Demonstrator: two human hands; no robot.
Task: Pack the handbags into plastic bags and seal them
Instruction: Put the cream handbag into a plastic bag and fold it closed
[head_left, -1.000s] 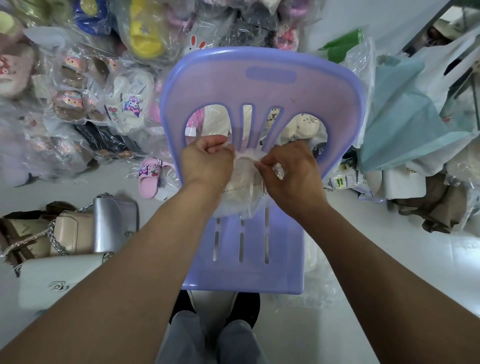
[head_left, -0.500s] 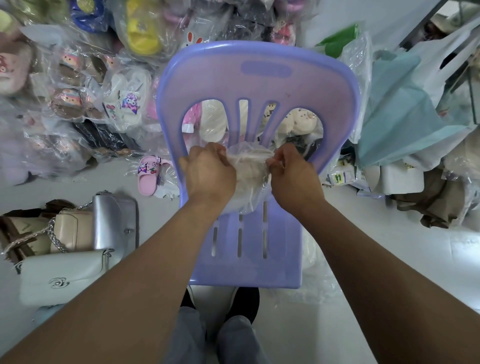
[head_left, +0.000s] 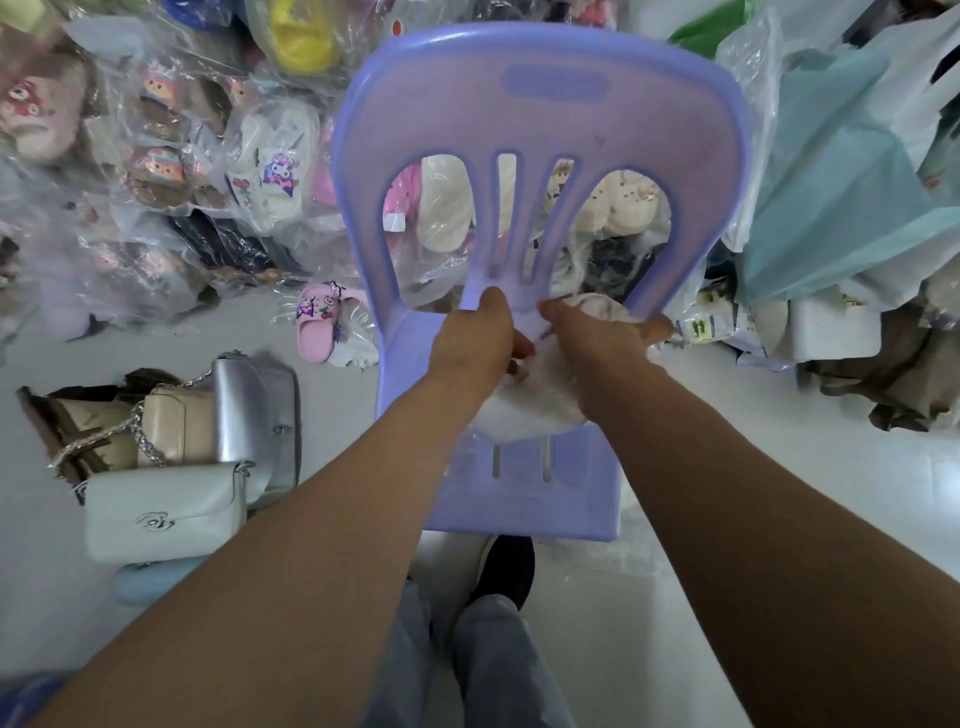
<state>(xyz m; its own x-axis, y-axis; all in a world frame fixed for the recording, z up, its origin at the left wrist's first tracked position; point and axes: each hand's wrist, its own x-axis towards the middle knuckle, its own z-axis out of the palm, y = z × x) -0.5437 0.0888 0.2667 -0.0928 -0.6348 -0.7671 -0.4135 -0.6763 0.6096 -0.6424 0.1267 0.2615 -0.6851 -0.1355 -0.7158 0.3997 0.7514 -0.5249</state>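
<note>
floor (head_left: 691, 582): white, glossy and hard, cluttered on both sides
chair (head_left: 545, 124): lilac moulded plastic, smooth, rounded backrest with four cut-outs, slotted seat, stands mid-frame facing the person
handbag (head_left: 540, 410): cream, rounded, soft-looking; lies on the chair seat against the backrest base, inside the plastic bag
plastic bag (head_left: 480, 439): clear thin film, crinkled, loose edge spread on the seat; mouth bunched between the two hands
left hand (head_left: 470, 345): knuckles up, fingers curled in, pinching the film at the bag's mouth
right hand (head_left: 597, 338): lies over the top of the bagged handbag, thumb close to the left hand, fingers curled over the far side gripping the film; fingertips hidden
silver bag (head_left: 254, 410): metallic sheen, boxy, upright on the floor left of the chair
beige bag (head_left: 174, 423): matte, with a metal chain strap, touching the silver bag
white bag (head_left: 163, 512): smooth flap front with a dark logo, lying in front of those two
slipper pile (head_left: 218, 171): rear left, soft slippers in shiny wrinkled clear bags
pink slipper (head_left: 317, 327): bagged, with cartoon charms, just left of the chair
teal bag (head_left: 841, 171): matte, fabric-like, creased, on the heap at right
legs (head_left: 483, 660): grey trousers, black shoe below the seat's front edge
</note>
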